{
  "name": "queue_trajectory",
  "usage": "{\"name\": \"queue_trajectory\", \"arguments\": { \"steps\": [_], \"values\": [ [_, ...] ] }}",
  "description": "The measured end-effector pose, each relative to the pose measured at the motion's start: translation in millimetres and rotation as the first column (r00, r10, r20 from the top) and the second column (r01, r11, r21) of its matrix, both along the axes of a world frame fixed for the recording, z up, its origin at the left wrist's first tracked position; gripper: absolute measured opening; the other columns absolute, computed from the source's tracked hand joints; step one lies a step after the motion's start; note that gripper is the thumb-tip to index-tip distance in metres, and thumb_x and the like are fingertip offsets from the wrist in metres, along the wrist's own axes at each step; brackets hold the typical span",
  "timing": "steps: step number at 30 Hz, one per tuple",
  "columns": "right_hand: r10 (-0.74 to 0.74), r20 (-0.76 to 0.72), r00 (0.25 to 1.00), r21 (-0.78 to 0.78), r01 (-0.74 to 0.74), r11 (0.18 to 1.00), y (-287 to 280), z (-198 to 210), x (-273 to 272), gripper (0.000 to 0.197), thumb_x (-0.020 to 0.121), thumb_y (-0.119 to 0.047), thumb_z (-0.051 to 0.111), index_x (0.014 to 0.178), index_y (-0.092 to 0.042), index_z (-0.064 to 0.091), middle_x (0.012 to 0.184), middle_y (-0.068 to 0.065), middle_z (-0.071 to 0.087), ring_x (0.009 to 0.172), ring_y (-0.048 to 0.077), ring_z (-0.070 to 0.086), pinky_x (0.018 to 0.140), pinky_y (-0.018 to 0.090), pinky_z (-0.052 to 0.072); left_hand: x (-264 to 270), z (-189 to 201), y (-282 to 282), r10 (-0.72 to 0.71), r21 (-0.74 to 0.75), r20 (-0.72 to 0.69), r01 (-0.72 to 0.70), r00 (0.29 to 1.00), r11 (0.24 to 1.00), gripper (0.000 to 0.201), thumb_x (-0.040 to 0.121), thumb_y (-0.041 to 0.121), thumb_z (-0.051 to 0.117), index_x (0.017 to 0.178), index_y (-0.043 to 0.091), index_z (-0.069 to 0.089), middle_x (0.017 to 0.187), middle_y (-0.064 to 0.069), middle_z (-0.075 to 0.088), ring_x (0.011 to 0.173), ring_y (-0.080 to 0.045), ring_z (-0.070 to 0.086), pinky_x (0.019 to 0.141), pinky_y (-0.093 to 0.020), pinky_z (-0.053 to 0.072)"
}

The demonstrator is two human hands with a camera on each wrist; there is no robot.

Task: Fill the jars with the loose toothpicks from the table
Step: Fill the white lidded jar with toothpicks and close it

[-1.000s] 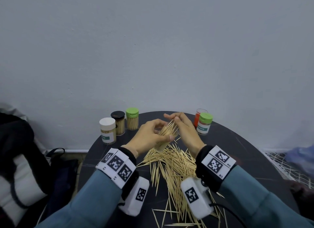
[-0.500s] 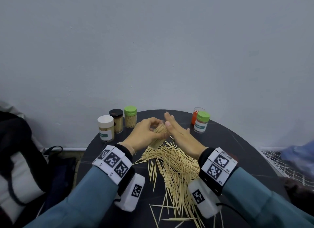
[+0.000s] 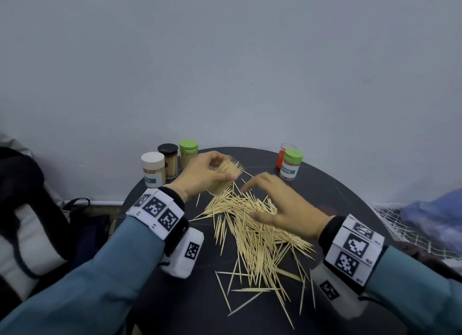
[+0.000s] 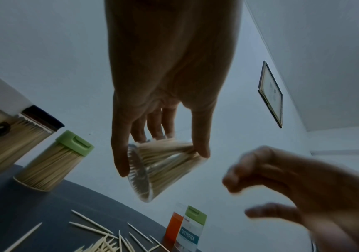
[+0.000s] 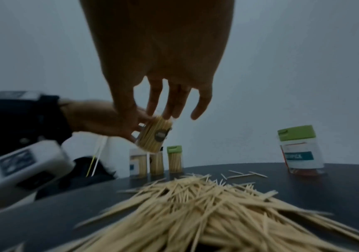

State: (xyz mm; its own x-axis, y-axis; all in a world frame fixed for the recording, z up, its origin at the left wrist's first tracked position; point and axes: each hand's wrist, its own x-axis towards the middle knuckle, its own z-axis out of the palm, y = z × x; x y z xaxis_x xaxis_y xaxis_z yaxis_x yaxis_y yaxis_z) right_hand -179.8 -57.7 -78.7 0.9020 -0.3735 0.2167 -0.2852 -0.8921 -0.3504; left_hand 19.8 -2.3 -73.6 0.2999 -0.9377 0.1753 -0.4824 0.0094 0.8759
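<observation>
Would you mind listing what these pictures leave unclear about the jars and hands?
- Clear jar, head view: the left hand covers its side, hiding how full it is.
- Right hand, left wrist view: motion blur hides its fingertips.
- Orange jar, head view: the green-lidded labelled jar stands before it, hiding its contents.

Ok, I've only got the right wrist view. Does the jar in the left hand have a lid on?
Observer: No. The head view shows the jar in the left hand tilted, with no lid and its open mouth pointing right.
Operator: Any toothpicks behind my camera?
Observer: Yes, stray toothpicks lie scattered toward the near edge of the table.
Operator: The held jar hides two jar tops at the back. What lids are they?
Observer: One has a white lid, the other a black lid.
</observation>
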Motion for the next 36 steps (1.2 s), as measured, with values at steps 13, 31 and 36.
{"name": "queue_trajectory", "arguments": {
  "steps": [13,31,36],
  "values": [
    [0.517,-0.312,0.797,0.290,-0.439,0.851,41,-38,14,0.023,0.079,-0.012,0.072,0.102,-0.010,0.072,0.128,0.002,0.058,0.122,0.010,0.046,0.099,0.006,0.027,3,5,9,0.016,0.022,0.040,-0.017,0.999,1.000,0.049,0.080,0.019,0.072,0.125,0.013,0.054,0.093,0.014,0.052,0.078,0.009,0.045,0.065,-0.008,0.035],
    [0.233,-0.363,0.902,0.146,-0.192,0.971,-2,-25,-33,0.045,0.075,-0.029,0.077,0.117,-0.030,0.061,0.133,-0.010,0.047,0.121,-0.001,0.036,0.098,0.006,0.022,-4,5,3,0.004,0.047,0.083,-0.008,0.997,0.999,0.051,0.079,0.022,0.073,0.126,0.014,0.054,0.109,0.002,0.055,0.091,-0.007,0.049,0.078,-0.022,0.038],
    [0.243,-0.422,0.874,0.197,-0.174,0.965,19,-31,-70,0.059,0.068,-0.039,0.081,0.122,-0.039,0.057,0.139,-0.009,0.031,0.129,0.003,0.024,0.107,0.013,0.018,-8,3,1,0.000,0.053,0.091,-0.005,0.996,0.999,0.051,0.078,0.023,0.075,0.125,0.015,0.056,0.110,0.002,0.054,0.095,-0.011,0.050,0.083,-0.025,0.039]
  ]
}}
